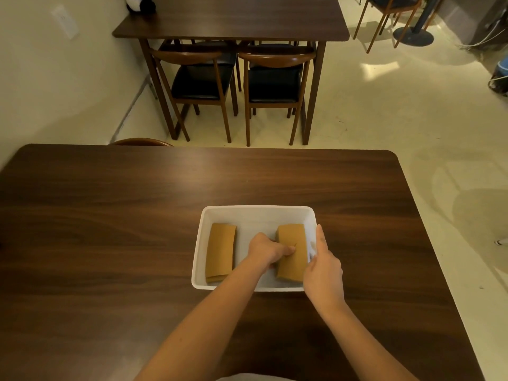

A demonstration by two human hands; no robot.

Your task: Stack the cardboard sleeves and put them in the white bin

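Café or canteen dining room: matching dark wood tables (231, 17), tucked-in cushioned chairs (203, 81), pale polished floor (384, 111).

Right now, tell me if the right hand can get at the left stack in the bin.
Probably yes. The left stack lies uncovered in the white bin, but the left hand rests on the right stack between them, so the right hand would have to cross over that forearm.

The right hand (323, 266) covers the white bin's (255, 211) near right corner and the right stack's (292, 243) edge, so its grip stays unclear. The left hand (268, 250) hides that stack's left side (fingers curled under). Both forearms leave the picture's near edge.
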